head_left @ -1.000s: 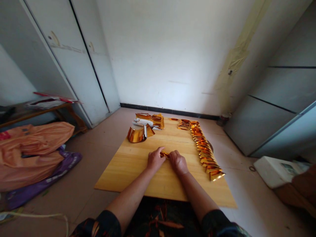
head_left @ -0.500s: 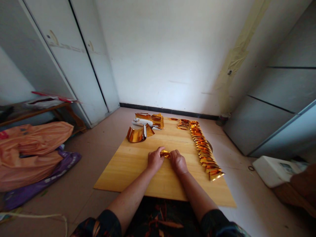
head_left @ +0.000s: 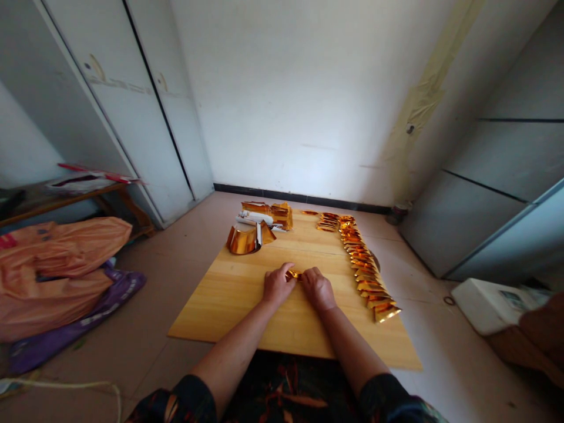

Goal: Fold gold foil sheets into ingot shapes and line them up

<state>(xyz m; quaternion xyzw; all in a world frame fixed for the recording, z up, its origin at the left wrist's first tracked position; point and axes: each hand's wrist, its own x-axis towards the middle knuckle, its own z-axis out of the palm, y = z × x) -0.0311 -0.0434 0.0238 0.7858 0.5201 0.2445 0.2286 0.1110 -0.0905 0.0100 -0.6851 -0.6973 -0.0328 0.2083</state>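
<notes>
My left hand (head_left: 277, 285) and my right hand (head_left: 318, 289) meet at the middle of a low wooden board (head_left: 233, 294). Both pinch a small piece of gold foil paper (head_left: 294, 274) between their fingertips, pressed close to the board. A long row of folded gold foil pieces (head_left: 365, 270) runs along the board's right side. A bundle of gold foil sheets (head_left: 249, 235) lies at the far left of the board, with a smaller gold stack (head_left: 282, 214) behind it.
Orange and purple plastic bags (head_left: 61, 264) lie on the tiled floor at left, below a wooden bench (head_left: 66, 197). White cabinet doors (head_left: 132, 117) stand behind them. A white box (head_left: 489, 302) sits on the floor at right.
The foil piece between my fingertips has been turned and pressed flatter. Both hands stay in the same spot.
</notes>
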